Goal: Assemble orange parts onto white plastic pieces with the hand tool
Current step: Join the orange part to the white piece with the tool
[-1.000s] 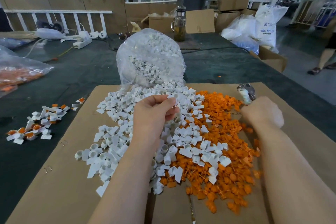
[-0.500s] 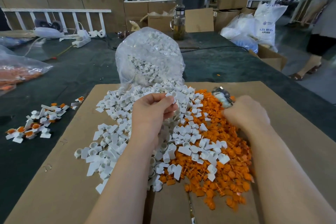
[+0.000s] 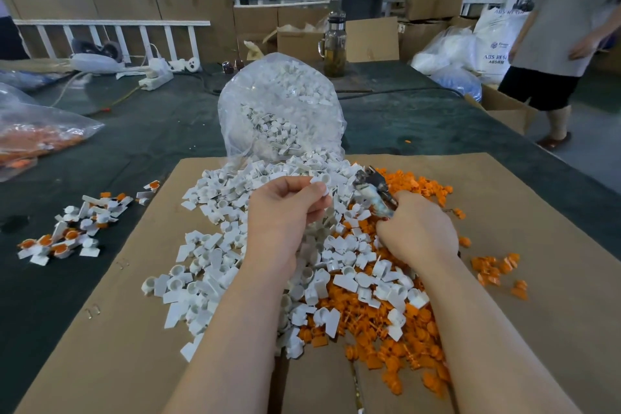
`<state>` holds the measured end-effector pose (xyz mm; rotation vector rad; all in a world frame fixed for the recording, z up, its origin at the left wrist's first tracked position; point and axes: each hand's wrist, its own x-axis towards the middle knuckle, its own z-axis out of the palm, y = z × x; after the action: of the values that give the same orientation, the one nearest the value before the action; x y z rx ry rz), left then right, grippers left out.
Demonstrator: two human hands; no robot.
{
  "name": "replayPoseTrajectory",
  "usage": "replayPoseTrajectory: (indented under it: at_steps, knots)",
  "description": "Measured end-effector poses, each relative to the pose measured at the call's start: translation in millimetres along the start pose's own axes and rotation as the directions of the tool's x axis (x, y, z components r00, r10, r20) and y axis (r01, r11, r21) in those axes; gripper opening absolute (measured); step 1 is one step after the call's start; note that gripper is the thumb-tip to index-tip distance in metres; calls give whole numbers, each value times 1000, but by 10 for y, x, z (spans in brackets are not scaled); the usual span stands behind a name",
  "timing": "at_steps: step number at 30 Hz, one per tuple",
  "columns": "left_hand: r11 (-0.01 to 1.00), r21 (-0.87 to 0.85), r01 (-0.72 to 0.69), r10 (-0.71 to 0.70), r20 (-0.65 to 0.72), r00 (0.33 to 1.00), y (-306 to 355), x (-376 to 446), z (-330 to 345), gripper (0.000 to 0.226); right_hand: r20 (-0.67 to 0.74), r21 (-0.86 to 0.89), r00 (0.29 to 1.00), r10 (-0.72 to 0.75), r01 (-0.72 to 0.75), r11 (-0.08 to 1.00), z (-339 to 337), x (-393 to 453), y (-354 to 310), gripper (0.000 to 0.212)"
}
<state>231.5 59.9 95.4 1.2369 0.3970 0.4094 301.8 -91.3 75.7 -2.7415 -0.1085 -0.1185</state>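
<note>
My left hand (image 3: 285, 212) pinches one white plastic piece (image 3: 322, 182) between thumb and fingertips above the heap of white pieces (image 3: 215, 245). My right hand (image 3: 418, 232) grips the hand tool (image 3: 373, 188), whose metal head points up and left, close to the held piece. Below and right of both hands spreads the pile of orange parts (image 3: 386, 339), partly covered by white pieces. All of this lies on a cardboard sheet (image 3: 537, 279).
A clear bag of white pieces (image 3: 280, 104) stands behind the heap. Finished white-and-orange pieces (image 3: 67, 232) lie on the dark table at left, near a bag of orange parts (image 3: 33, 141). A person (image 3: 564, 37) stands at the right; boxes and a glass jar (image 3: 334, 44) sit behind.
My right hand has moved left with the tool, from the cardboard's right side toward my left hand. A person has walked into view at the right.
</note>
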Motion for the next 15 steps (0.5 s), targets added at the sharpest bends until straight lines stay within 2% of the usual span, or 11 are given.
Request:
replayPoseTrajectory:
  at_steps: [4, 7, 11, 15]
  knots:
    - [1000, -5, 11, -11, -1, 1000, 0, 2, 1, 7, -75, 29, 996, -41, 43, 999, 18, 4, 38, 10]
    - [1000, -8, 12, -12, -3, 1000, 1, -3, 1, 7, -137, 208, 986, -97, 125, 970, -15, 16, 27, 12]
    - [1000, -7, 3, -3, -1, 1000, -1, -16, 24, 8, -194, 609, 966, -171, 255, 751, -56, -60, -82, 14]
    - [999, 25, -21, 21, 1, 1000, -14, -20, 47, 7, -235, 769, 946, -224, 322, 553, -61, -163, -181, 19]
